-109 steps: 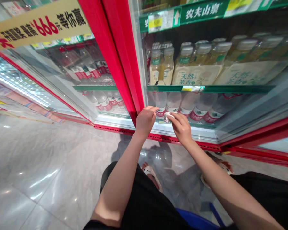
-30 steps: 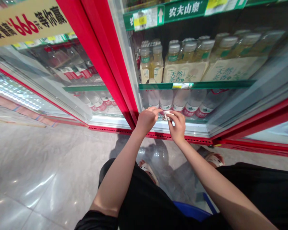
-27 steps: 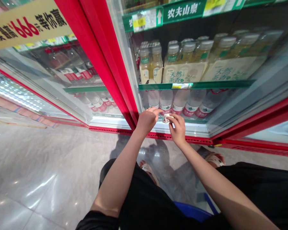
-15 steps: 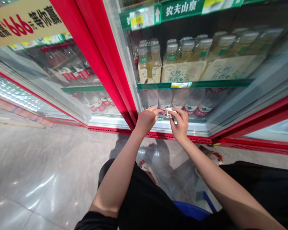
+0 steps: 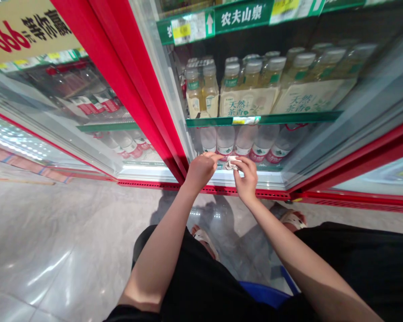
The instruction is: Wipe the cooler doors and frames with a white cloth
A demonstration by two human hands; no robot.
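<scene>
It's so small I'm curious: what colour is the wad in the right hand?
The wad is whitish with some darker marks, best seen in the head view.

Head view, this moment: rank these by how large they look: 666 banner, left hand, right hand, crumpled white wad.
Largest to smallest:
1. 666 banner, though the frame edge cuts it off
2. Left hand and right hand, too alike to rank
3. Crumpled white wad, partly covered
</scene>
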